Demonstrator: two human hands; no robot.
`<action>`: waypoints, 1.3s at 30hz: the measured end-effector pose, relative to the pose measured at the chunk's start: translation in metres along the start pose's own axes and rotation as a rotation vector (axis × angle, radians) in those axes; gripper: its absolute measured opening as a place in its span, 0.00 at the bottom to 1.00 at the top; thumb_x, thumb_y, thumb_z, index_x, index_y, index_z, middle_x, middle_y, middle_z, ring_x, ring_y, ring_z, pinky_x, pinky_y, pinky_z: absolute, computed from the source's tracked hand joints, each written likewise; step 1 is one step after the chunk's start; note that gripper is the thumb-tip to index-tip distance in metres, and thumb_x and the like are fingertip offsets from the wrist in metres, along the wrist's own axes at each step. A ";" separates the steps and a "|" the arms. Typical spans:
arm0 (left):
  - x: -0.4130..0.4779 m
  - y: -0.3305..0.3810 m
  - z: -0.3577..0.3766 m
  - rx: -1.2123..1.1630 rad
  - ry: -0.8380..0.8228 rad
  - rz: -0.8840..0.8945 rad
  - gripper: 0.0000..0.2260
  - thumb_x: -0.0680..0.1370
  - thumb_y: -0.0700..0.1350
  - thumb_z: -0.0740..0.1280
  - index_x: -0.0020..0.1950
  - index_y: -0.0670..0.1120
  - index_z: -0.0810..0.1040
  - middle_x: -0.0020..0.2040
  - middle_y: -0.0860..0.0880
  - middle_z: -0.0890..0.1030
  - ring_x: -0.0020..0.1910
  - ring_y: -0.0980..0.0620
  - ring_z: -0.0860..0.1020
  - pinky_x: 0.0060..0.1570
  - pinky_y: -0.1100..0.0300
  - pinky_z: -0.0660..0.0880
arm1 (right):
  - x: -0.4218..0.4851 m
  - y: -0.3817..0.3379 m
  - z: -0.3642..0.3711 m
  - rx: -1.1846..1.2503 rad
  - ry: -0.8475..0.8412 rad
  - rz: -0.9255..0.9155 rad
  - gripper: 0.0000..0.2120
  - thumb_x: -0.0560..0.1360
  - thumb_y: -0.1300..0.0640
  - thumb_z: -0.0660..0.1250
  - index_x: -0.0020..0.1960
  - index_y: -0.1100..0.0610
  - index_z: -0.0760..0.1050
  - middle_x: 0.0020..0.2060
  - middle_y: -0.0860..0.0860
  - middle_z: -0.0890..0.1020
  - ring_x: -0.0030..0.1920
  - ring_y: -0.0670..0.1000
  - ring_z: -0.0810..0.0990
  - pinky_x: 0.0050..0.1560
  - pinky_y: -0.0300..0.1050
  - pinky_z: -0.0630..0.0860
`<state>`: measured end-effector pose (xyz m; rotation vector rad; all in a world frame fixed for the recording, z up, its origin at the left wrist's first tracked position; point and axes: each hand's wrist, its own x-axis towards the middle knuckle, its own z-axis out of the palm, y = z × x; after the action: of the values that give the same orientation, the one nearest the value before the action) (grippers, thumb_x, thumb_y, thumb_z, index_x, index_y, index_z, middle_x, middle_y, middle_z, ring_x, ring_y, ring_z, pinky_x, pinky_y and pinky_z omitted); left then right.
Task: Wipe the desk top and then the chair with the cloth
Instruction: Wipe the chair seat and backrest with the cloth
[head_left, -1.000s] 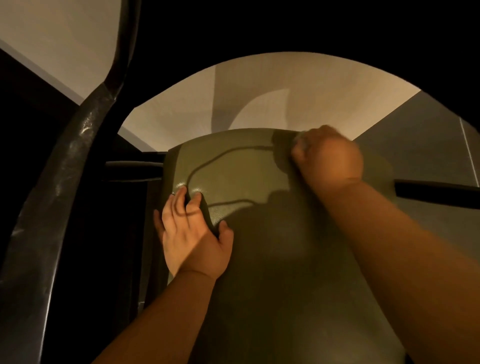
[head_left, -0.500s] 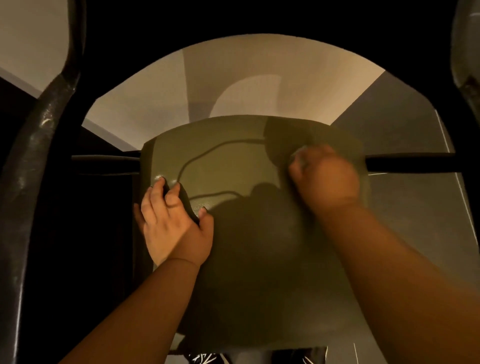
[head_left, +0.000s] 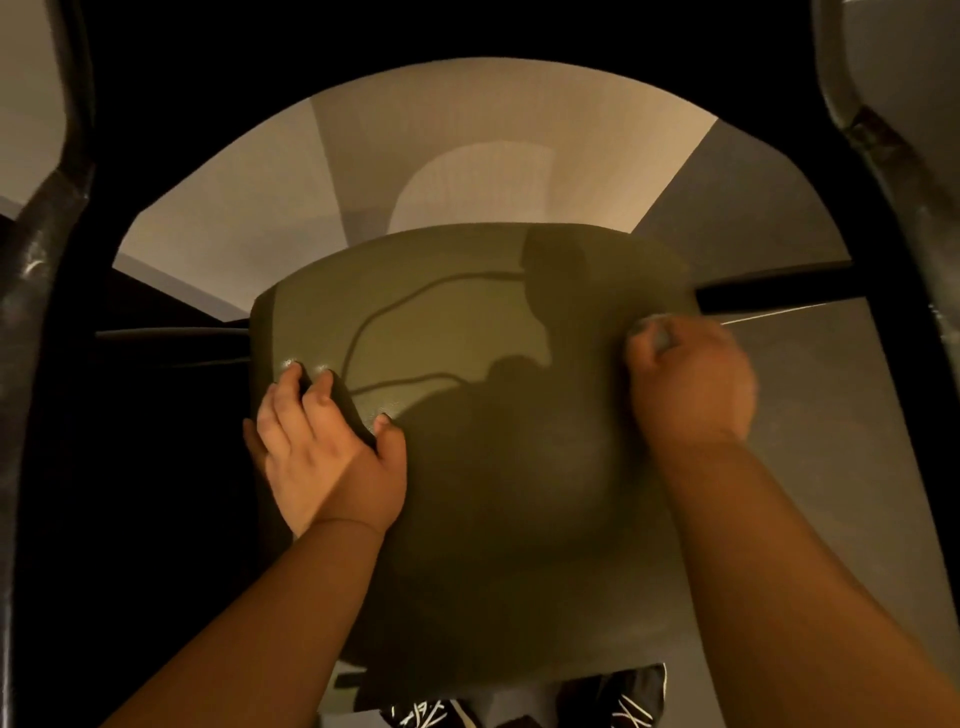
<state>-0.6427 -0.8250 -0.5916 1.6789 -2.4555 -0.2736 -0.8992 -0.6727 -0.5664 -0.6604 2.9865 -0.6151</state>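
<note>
The chair's olive-green seat (head_left: 467, 322) fills the middle of the view, seen from above. My left hand (head_left: 322, 457) lies flat on the seat's left edge with its fingers spread and nothing in it. My right hand (head_left: 691, 379) is bunched into a fist pressed on the seat's right edge. A small grey bit of the cloth (head_left: 658, 336) shows at its fingertips; the rest is hidden inside the fist. The desk top is not in view.
A black arched chair frame (head_left: 883, 291) curves around the seat, with a black crossbar (head_left: 769, 291) on the right and another on the left. Tan and grey floor (head_left: 810, 415) lies beyond. My dark shoes (head_left: 618, 701) show below the seat's near edge.
My right fist slid from the far middle of the seat toward me and out to its right edge. The left hand stayed on the left edge. The view tilted down, bringing my shoes in.
</note>
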 end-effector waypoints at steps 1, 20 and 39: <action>-0.001 0.000 0.000 -0.004 0.005 0.003 0.31 0.75 0.56 0.62 0.75 0.41 0.67 0.78 0.40 0.64 0.76 0.36 0.62 0.72 0.31 0.64 | 0.002 0.007 -0.002 0.010 0.023 0.071 0.12 0.80 0.50 0.63 0.48 0.56 0.82 0.49 0.60 0.81 0.46 0.65 0.80 0.42 0.48 0.70; 0.039 0.074 -0.001 0.123 -0.287 0.492 0.29 0.79 0.59 0.54 0.81 0.56 0.63 0.81 0.44 0.60 0.80 0.40 0.57 0.82 0.41 0.47 | -0.011 0.018 -0.005 0.132 0.127 0.231 0.13 0.81 0.52 0.63 0.41 0.56 0.77 0.40 0.55 0.77 0.38 0.54 0.72 0.39 0.45 0.61; 0.037 0.072 0.004 0.127 -0.202 0.500 0.29 0.78 0.57 0.61 0.79 0.54 0.66 0.79 0.45 0.62 0.78 0.40 0.62 0.82 0.41 0.50 | 0.011 -0.002 0.007 -0.039 0.085 -0.039 0.11 0.80 0.53 0.66 0.44 0.58 0.79 0.42 0.57 0.79 0.36 0.60 0.76 0.37 0.44 0.63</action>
<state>-0.7218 -0.8336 -0.5776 1.0587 -2.9921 -0.2333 -0.9081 -0.6814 -0.5709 -0.7147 3.0779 -0.6037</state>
